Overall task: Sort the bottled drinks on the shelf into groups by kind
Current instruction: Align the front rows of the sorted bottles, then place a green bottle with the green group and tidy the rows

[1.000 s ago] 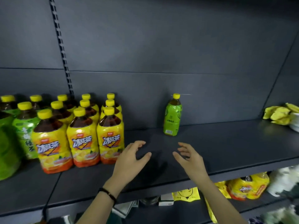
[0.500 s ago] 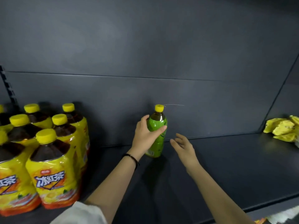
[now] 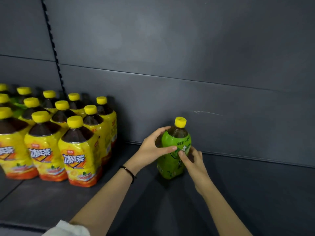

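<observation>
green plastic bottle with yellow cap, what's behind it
Only the dark grey shelf back panel shows behind the green plastic bottle; the strip of panel that its body covers is hidden.

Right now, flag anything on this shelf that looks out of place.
The green bottle is alone by the back panel, apart from the yellow-labelled bottles grouped at left; the left hand and right hand grip it. A faint scratch marks the panel above its cap.
</observation>
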